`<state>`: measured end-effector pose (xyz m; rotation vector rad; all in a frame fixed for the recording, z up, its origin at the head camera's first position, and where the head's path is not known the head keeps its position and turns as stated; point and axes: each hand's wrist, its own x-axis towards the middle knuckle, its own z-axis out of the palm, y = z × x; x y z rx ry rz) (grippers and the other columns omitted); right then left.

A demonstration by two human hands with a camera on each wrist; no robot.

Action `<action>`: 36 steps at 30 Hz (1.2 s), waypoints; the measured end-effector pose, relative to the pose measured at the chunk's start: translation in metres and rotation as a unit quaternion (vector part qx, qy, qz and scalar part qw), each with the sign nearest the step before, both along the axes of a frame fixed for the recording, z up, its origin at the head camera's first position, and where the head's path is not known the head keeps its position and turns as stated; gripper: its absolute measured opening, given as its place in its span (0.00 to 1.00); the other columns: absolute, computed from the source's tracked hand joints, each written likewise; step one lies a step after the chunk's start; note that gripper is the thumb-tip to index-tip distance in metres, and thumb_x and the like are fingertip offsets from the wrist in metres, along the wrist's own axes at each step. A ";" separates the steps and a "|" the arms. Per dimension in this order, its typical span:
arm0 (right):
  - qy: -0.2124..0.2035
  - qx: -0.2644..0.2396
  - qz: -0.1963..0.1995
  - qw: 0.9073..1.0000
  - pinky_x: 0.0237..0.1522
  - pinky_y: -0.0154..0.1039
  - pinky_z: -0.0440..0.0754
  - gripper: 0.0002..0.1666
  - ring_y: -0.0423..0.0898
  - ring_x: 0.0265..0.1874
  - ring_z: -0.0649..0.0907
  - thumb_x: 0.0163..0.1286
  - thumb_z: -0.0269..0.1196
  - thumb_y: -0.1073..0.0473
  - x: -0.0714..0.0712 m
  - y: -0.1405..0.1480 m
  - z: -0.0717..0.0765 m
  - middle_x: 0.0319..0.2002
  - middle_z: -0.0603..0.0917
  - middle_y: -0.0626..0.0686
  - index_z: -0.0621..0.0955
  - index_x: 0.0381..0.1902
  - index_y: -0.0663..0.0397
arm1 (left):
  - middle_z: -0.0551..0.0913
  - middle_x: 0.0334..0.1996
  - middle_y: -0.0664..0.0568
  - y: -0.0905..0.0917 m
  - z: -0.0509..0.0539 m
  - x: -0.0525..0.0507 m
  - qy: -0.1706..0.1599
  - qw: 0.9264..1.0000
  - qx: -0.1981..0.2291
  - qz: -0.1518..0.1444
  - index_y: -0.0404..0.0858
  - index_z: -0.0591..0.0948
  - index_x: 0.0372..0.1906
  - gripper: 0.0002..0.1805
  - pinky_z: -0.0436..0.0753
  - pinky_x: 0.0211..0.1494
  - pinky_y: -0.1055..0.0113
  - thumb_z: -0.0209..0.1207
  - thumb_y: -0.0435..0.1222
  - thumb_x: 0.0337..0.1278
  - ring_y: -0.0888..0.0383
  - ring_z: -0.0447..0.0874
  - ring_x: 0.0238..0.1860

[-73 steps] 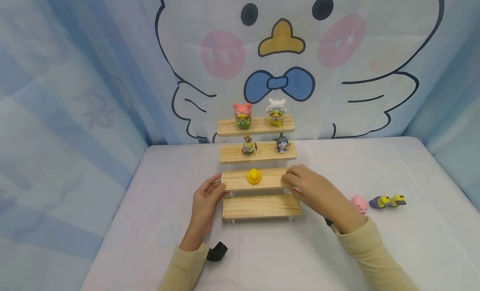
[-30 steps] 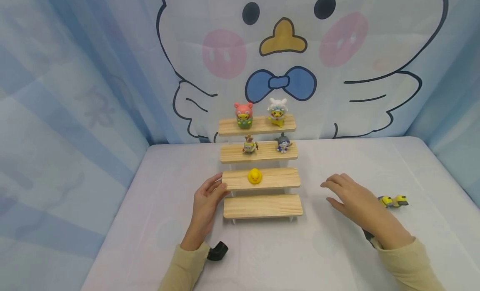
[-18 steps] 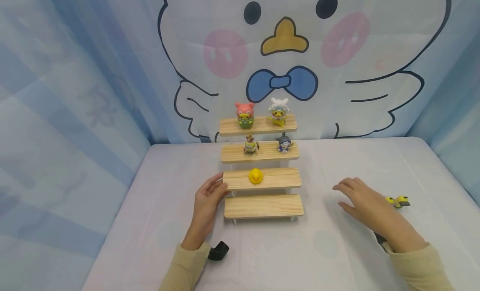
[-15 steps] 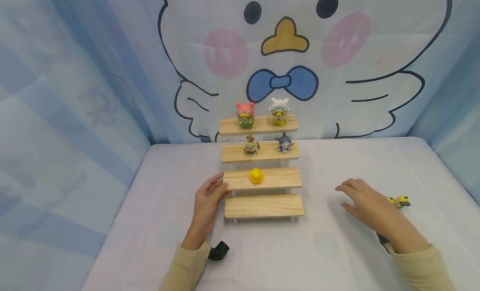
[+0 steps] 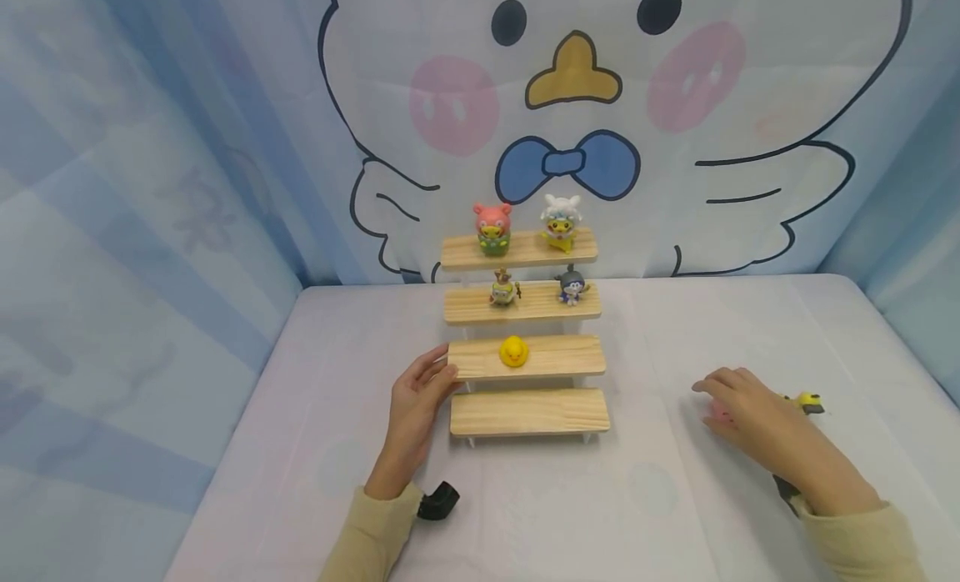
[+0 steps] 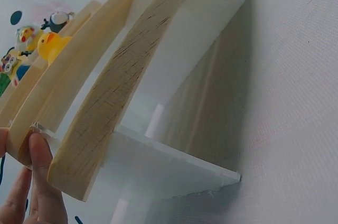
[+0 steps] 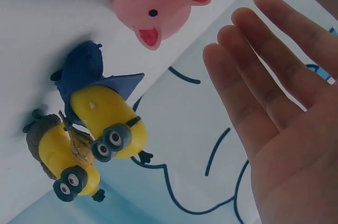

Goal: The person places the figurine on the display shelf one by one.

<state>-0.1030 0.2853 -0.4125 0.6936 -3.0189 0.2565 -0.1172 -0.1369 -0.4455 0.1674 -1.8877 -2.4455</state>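
Note:
My left hand [image 5: 411, 411] pinches the left end of the second-lowest step of a wooden tiered display stand [image 5: 562, 357], thumb on one side and fingers behind. On that step sits a yellow rubber duck [image 5: 513, 351]. Over at the right, my right hand [image 5: 772, 432] hovers with parted fingers above a pink pig toy [image 7: 158, 5], which it partly covers in the head view. The right wrist view shows the fingers apart from the pig. Near it lie a minion figure in blue [image 7: 103, 113] and another minion figure in brown [image 7: 58, 152].
The upper steps bear a pink-hooded figure [image 5: 492, 232], a white-hooded figure [image 5: 560, 223], a crowned figure [image 5: 503, 290] and a grey-hatted figure [image 5: 572, 287]. A printed curtain [image 5: 360, 82] hangs behind the white-covered table [image 5: 555, 515].
My right hand has left the right end of the duck's step and moved right, to the pink pig. The left hand keeps its grip on the stand.

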 end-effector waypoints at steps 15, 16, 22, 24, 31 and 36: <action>-0.043 0.030 -0.038 0.998 0.52 0.62 0.81 0.18 0.60 0.49 0.78 0.60 0.72 0.64 0.002 0.006 -0.007 0.47 0.82 0.62 0.83 0.48 0.62 | 0.80 0.53 0.42 0.001 0.002 0.000 -0.003 1.000 0.005 -0.002 0.35 0.75 0.64 0.24 0.86 0.53 0.67 0.63 0.30 0.63 0.58 0.85 0.47; -0.044 0.031 -0.039 0.998 0.53 0.62 0.80 0.17 0.60 0.49 0.78 0.60 0.72 0.63 0.002 0.007 -0.007 0.47 0.82 0.61 0.83 0.47 0.61 | 0.80 0.53 0.42 0.000 0.002 0.000 -0.003 1.000 0.005 -0.003 0.35 0.75 0.64 0.24 0.86 0.53 0.67 0.63 0.31 0.64 0.58 0.85 0.47; -0.035 0.019 -0.024 0.999 0.52 0.61 0.81 0.14 0.59 0.48 0.78 0.62 0.71 0.64 0.004 0.011 -0.010 0.45 0.83 0.59 0.83 0.45 0.61 | 0.80 0.53 0.41 0.000 0.001 0.000 -0.001 1.000 0.003 -0.003 0.35 0.75 0.64 0.24 0.86 0.52 0.67 0.63 0.31 0.64 0.58 0.85 0.46; -0.025 0.011 -0.016 0.999 0.52 0.61 0.81 0.13 0.59 0.48 0.79 0.62 0.70 0.64 0.005 0.012 -0.010 0.45 0.83 0.59 0.83 0.45 0.61 | 0.81 0.53 0.41 0.000 0.001 0.000 -0.001 1.000 0.001 -0.002 0.35 0.75 0.64 0.24 0.86 0.52 0.67 0.63 0.31 0.64 0.58 0.85 0.46; -0.023 -0.004 -0.015 1.000 0.53 0.63 0.80 0.12 0.61 0.49 0.79 0.62 0.69 0.66 0.004 0.014 -0.012 0.46 0.84 0.60 0.84 0.44 0.61 | 0.80 0.54 0.41 0.000 0.001 -0.001 -0.002 1.000 0.000 0.001 0.35 0.75 0.64 0.23 0.86 0.52 0.67 0.63 0.31 0.64 0.58 0.85 0.47; -0.029 -0.009 -0.019 0.999 0.54 0.63 0.79 0.14 0.62 0.50 0.79 0.59 0.71 0.67 0.003 0.015 -0.012 0.47 0.84 0.61 0.85 0.44 0.61 | 0.80 0.53 0.41 0.001 0.001 -0.001 -0.002 1.000 0.001 0.000 0.35 0.75 0.64 0.23 0.86 0.52 0.67 0.62 0.30 0.64 0.58 0.85 0.47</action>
